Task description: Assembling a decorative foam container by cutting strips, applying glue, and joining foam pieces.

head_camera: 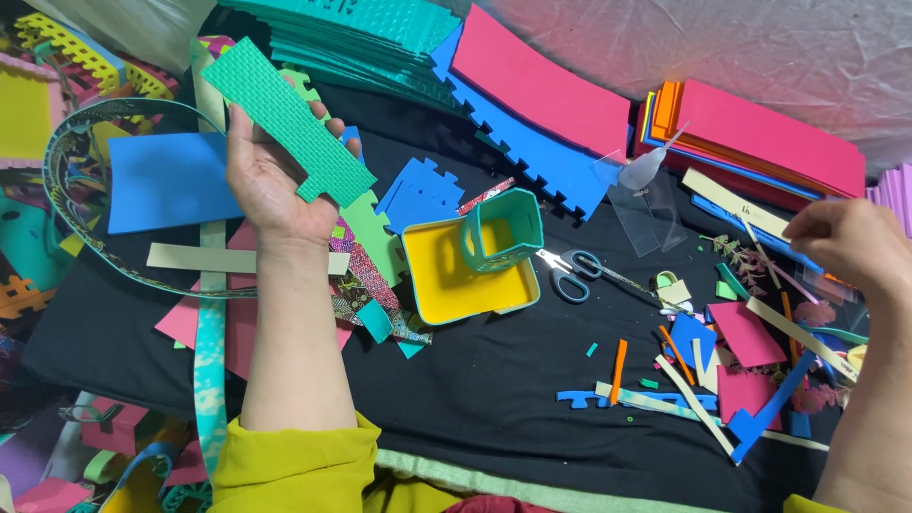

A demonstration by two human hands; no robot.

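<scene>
My left hand (268,185) holds a long green textured foam strip (285,119) up over the left side of the black cloth (475,380). Far to the right, my right hand (850,242) has its fingers curled down among thin foam strips (760,228); whether it grips one I cannot tell. Between the hands sits a yellow foam tray with a teal rim (446,280), and a teal foam cup (499,228) stands in it. Scissors with blue handles (575,271) lie just right of the tray.
Stacks of foam sheets in green (361,33), blue (532,142) and pink (760,133) line the far edge. A blue sheet (166,180) and a patterned ribbon loop (76,218) lie at left. Coloured offcuts (722,370) litter the right side.
</scene>
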